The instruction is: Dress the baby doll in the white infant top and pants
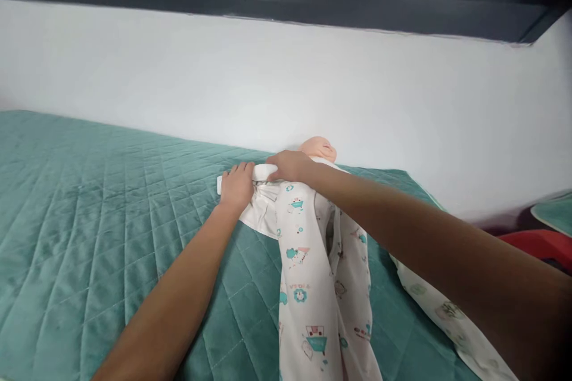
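Note:
A baby doll (318,147) lies by the wall, with its pink head showing past my right forearm. White baby clothing with small teal and pink prints (299,256) stretches from the doll down toward me. A plain white cloth part (264,172), like a sleeve or folded edge, sticks out to the left of the doll. My left hand (238,184) is closed over its outer end. Closer to the doll, my right hand (286,165) grips the same white part between thumb and fingers. The doll's body is mostly hidden by cloth and my arm.
A teal quilted cover (134,202) spreads under everything, up to a white wall (201,77). To the right lies a white printed cloth (440,309), partly behind my right arm. A red item (538,244) is at the right edge. A dark window frame (277,0) runs above.

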The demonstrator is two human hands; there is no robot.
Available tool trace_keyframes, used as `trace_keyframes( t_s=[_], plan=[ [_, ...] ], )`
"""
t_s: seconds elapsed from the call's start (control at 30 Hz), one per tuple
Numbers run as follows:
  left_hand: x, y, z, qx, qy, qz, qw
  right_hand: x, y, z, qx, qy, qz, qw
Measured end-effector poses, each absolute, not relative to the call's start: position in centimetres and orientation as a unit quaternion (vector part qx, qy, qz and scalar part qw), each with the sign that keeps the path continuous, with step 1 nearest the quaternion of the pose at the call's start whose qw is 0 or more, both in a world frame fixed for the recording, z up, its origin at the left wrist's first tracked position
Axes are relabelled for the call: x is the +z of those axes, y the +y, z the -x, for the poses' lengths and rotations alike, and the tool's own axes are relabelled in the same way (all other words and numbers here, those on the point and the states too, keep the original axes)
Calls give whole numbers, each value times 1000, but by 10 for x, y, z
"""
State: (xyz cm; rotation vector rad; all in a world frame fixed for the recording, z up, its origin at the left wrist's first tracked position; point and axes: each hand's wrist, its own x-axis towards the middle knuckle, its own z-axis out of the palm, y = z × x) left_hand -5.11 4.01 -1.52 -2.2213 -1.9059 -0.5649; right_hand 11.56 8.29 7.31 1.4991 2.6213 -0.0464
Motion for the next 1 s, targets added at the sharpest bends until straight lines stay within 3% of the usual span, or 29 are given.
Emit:
trace_keyframes(
  t_s=[0.3, 0.57, 0.77, 1.0],
  plan=[
    [-17, 32, 54, -188, -653, 729, 80, 79, 72, -156, -62, 874, -482, 2],
    [-20, 29, 52, -187, -659, 725, 75, 57, 14, -255, -19, 820, -511, -256],
    [-24, 28, 48, -181, -661, 720, 105, 9, -16, -302, 51, 755, -622, -201],
    [-22, 21, 43, -171, -685, 695, 135, 13, -21, -299, 73, 710, -673, -193]
  ],
)
